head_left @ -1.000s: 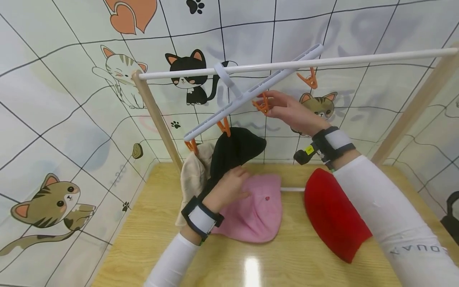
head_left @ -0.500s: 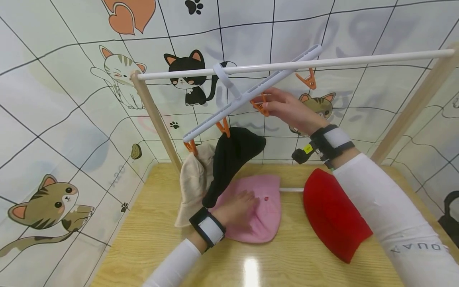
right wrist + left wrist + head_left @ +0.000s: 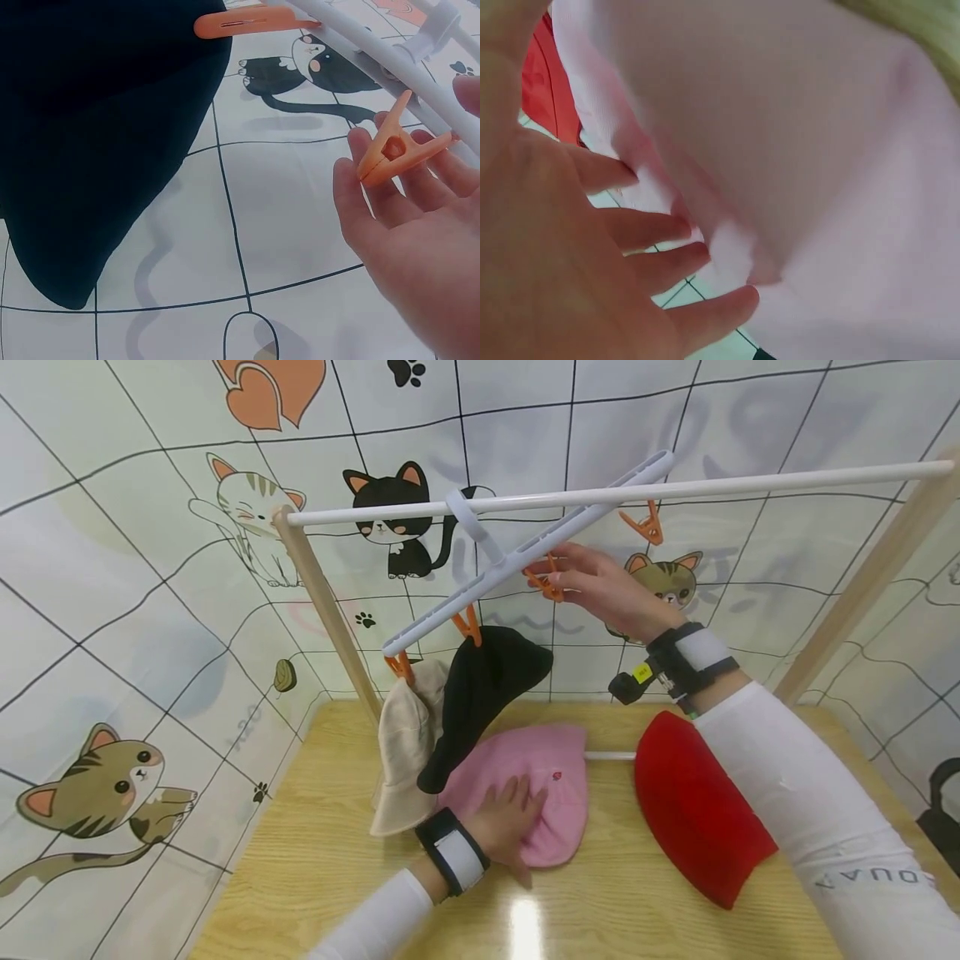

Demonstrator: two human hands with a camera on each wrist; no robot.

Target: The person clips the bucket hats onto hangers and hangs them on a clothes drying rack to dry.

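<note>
My left hand (image 3: 508, 822) lies on the near part of a pink hat (image 3: 564, 802) with a small red emblem, flat on the table. Its fingers (image 3: 656, 229) are spread over the pink fabric, which fills much of the left wrist view. Up at a pale hanger (image 3: 540, 545), my right hand (image 3: 600, 587) holds an orange clip (image 3: 390, 154), fingers curled behind it. The clip's gripping end is closed with no fabric in it. Left of it, orange clips hold a black hat (image 3: 480, 710) and a beige hat (image 3: 405, 743) hanging from the hanger.
A white rod (image 3: 750, 485) on wooden posts carries the hanger by its hook. One more orange clip (image 3: 647, 525) hangs bare at the hanger's right end. A red hat (image 3: 697, 810) lies on the wooden table (image 3: 637, 910), below my right forearm. A cat-patterned wall stands behind.
My left hand has come down from beside the black hat onto the pink hat and moved nearer. The black hat now hangs free of it. My right hand stays at the clip.
</note>
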